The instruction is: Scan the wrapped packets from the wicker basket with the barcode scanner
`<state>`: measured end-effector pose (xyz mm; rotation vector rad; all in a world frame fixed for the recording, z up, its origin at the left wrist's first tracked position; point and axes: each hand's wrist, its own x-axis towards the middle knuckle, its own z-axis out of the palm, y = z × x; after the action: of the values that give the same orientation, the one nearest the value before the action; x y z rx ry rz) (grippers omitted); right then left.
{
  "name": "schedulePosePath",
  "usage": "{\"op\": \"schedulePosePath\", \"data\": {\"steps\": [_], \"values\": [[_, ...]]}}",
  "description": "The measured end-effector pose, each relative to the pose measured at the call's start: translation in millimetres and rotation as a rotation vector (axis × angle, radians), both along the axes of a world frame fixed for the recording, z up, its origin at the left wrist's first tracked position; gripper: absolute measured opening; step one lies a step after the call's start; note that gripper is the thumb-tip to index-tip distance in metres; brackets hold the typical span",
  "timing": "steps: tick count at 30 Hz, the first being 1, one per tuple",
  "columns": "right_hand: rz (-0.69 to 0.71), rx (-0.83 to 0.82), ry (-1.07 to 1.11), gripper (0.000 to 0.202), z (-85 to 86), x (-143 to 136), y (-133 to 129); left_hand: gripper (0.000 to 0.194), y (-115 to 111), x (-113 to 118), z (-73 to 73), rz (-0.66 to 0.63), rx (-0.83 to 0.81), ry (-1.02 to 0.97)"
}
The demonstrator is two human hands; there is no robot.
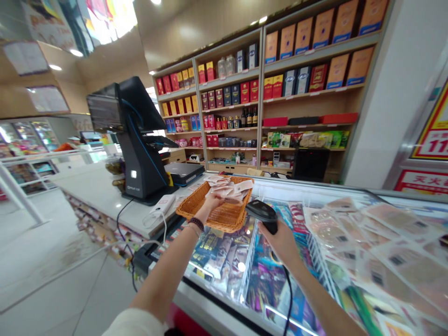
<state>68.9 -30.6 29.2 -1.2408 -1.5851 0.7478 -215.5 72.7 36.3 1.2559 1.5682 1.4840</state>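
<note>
My right hand (280, 238) is wrapped round a black handheld barcode scanner (262, 212), its head pointing left toward the basket and its cord running down. A woven wicker basket (224, 215) rests on the glass top of the freezer. Heaped in its far part are small pale packets (227, 187). My left hand (213, 201), with a dark beaded bracelet on the wrist, reaches over the basket's near side, its fingers closed at the edge of a packet. The fingertips are partly hidden among the packets.
On the right of the glass lie many flat clear-wrapped packages (381, 252) with labels. A black point-of-sale terminal (140, 140) and a flat scale (184, 172) stand on the white counter (87, 182) at left. Cables (119, 224) hang by its edge. Shelves (231, 77) of boxes line the back.
</note>
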Motion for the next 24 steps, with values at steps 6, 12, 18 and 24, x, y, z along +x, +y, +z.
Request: {"op": "schedulePosePath", "data": {"steps": [6, 12, 18, 24], "values": [[0.026, 0.019, -0.023, 0.038, 5.1, -1.2, -3.7, 0.028, -29.6, 23.0, 10.8, 0.039, 0.104, -0.034], [0.000, 0.043, -0.017, 0.036, 19.9, -5.0, -6.4, 0.028, -48.0, 32.5, 11.5, 0.051, 0.182, -0.230], [0.047, 0.036, -0.132, 0.034, 28.4, -14.8, -8.6, 0.036, -51.3, 34.5, 5.8, 0.050, 0.207, -0.311], [0.021, 0.079, -0.218, 0.031, 28.1, -20.6, -10.8, 0.034, -53.8, 34.2, 1.0, 0.076, 0.258, -0.314]]}}
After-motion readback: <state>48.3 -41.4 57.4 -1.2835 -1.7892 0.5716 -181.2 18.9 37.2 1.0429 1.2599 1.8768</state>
